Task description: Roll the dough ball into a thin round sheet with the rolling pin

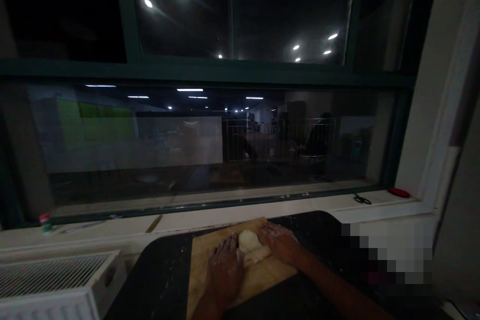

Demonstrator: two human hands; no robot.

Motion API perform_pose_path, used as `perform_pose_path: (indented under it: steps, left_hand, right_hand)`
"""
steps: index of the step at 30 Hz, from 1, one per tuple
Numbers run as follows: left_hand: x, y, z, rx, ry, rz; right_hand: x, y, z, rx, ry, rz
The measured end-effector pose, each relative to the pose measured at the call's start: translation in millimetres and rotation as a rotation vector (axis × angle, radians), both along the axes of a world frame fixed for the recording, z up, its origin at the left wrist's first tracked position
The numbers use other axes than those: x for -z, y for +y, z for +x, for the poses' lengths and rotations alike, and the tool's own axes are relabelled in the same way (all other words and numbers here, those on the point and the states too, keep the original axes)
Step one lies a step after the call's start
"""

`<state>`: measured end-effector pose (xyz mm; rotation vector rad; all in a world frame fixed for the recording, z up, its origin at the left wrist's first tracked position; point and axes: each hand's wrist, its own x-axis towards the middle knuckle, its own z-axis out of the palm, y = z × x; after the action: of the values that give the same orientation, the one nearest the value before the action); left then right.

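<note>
A pale piece of dough [249, 241] lies on a wooden board [200, 265], with a folded or rolled strip along its near edge. My left hand [226, 269] rests flat beside the dough's left side, fingers stretched forward and dusted with flour. At the right side, my right hand [280, 241] lies with its fingers extended toward the far left, also floury, close against the dough. Whether the fingertips press on the dough is hard to make out in the dim light. Neither hand appears to grip anything.
Beneath the board is a dark table [165, 265] with white flour specks. The windowsill [225, 216] beyond holds scissors [362, 199], a red round item [398, 193], a small red-and-green container [45, 223] and a flat strip [154, 223]. A white radiator [56, 280] stands at left.
</note>
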<state>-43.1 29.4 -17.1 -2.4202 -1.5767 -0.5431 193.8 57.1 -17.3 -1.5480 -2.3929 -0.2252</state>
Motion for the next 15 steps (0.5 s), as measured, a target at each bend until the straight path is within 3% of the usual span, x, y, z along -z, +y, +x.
perform_pose_path:
  steps: [4,8,15]
  left_hand:
    - [-15.6,13.0,-0.6,-0.050,0.010,-0.097]
    - [-18.5,18.5,-1.5,-0.115,-0.005,-0.141]
    - [-11.2,1.6,3.8,-0.091,0.007,-0.061]
  right_hand:
    - [-14.6,39.8,-9.9,0.042,-0.024,-0.001]
    - [-16.1,59.9,-14.4,0.052,-0.001,-0.015]
    - [10.5,37.2,2.5,-0.012,0.097,0.014]
